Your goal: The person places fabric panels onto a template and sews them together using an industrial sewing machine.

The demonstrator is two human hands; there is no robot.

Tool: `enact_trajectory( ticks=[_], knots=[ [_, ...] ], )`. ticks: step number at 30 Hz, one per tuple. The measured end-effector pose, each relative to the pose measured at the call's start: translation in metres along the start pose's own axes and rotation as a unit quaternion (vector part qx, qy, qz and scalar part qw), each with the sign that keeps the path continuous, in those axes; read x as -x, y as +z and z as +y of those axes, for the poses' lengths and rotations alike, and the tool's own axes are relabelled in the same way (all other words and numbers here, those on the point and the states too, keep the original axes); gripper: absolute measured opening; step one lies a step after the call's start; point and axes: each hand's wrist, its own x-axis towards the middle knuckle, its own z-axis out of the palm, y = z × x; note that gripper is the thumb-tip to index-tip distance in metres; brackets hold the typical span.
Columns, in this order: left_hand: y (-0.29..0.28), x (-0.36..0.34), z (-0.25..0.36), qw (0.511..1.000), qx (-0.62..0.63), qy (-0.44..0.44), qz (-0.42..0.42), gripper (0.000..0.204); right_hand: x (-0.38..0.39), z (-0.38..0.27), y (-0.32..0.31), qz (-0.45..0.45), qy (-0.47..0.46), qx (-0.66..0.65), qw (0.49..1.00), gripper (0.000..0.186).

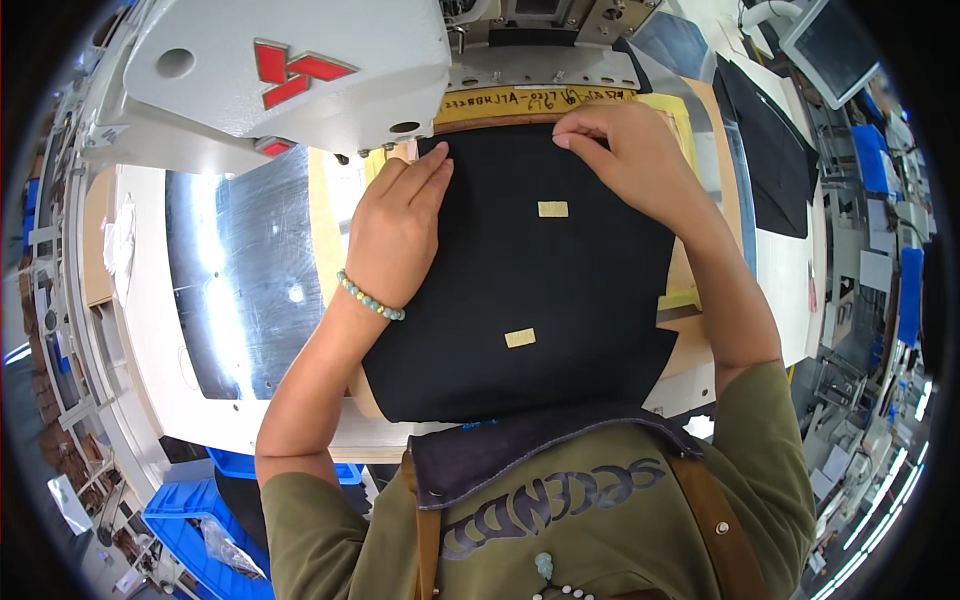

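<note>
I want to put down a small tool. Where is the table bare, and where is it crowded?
Bare room: the shiny metal plate, between the sewing machine head and the table's near edge, left of the left hand. Crowded: the middle, where both hands, the right hand too, press the black cloth on a yellow frame.

Pale machine table [150,330] under steel plate [250,270], black fabric panel [540,300].
</note>
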Motion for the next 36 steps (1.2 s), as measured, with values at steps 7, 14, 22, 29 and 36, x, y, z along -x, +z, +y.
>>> enact_trajectory(
  ticks=[7,14,22,29,36],
  knots=[
    [0.0,0.004,-0.009,0.998,0.026,-0.052,0.01,0.037,-0.019,-0.004,0.012,0.023,0.0,0.014,1.0,0.014],
    [0.002,0.006,-0.009,0.998,0.029,-0.062,0.015,0.038,-0.022,-0.001,0.014,0.032,-0.005,0.018,0.999,0.015],
    [0.001,0.006,-0.008,0.998,0.016,-0.057,0.002,0.04,-0.021,0.008,0.019,0.02,-0.027,0.01,0.999,0.018],
    [0.004,0.006,-0.01,0.999,-0.007,-0.038,-0.012,0.04,-0.02,0.009,0.02,0.027,0.009,-0.012,1.0,0.016],
    [-0.001,0.004,-0.01,0.998,-0.04,-0.035,-0.032,0.037,-0.015,0.002,0.013,0.003,0.014,-0.021,1.0,0.016]
  ],
)
